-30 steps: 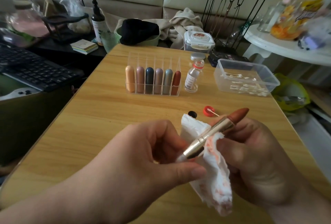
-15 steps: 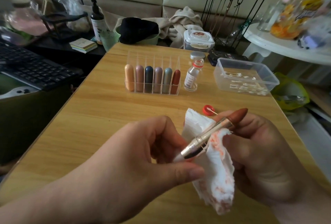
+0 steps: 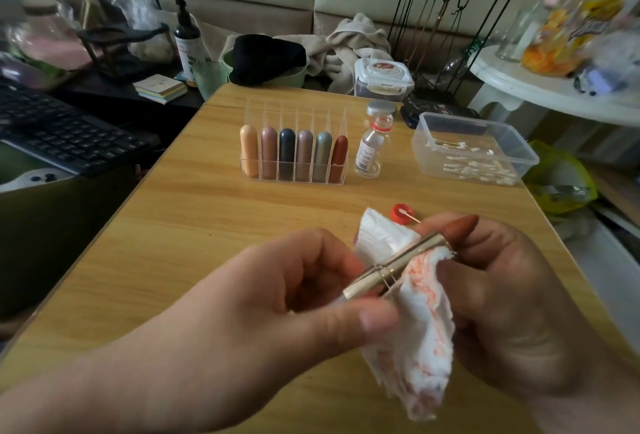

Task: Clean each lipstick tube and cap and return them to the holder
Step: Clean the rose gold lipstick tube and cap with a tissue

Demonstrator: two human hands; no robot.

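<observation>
Left hand [image 3: 277, 312] nearest, thumb and fingers pinching the base end of the gold lipstick tube [image 3: 398, 265], the very base hidden in the grip

Tube is held in the air above the near half of the wooden table [image 3: 194, 225]; long axis runs lower-left to upper-right, with the brown-red bullet [image 3: 462, 225] pointing up-right and away

Right hand [image 3: 502, 295] curls round a white tissue [image 3: 422, 329] smeared orange-red and holds it against the tube's upper barrel, its fingertips mostly covered

Just behind them, a red cap [image 3: 400, 212] is half hidden by the tissue, with a cotton swab [image 3: 410, 215] lying on it

Well apart at the far side, a clear holder [image 3: 294, 179] keeps six capped lipsticks [image 3: 287, 153] upright; a glass bottle [image 3: 372, 149] stands beside it and a plastic box [image 3: 474, 153] of swabs sits to the right; the bottle label is unreadable
</observation>
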